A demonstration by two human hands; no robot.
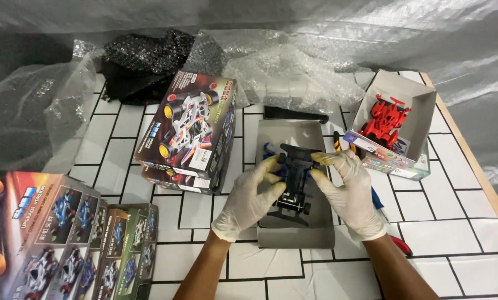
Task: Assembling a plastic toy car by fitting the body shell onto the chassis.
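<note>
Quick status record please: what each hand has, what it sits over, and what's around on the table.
left hand: gloved, grips black toy car chassis from its left
right hand: gloved, grips the chassis from its right
under chassis: grey tray
right rear: open box holding red toy car
centre left: stacked toy car boxes
near left: more boxes
rear: bubble wrap

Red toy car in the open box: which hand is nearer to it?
Right. The right hand grips the black car chassis on its right side, just below-left of the red toy car. The left hand holds the chassis's far side, farther away.
</note>
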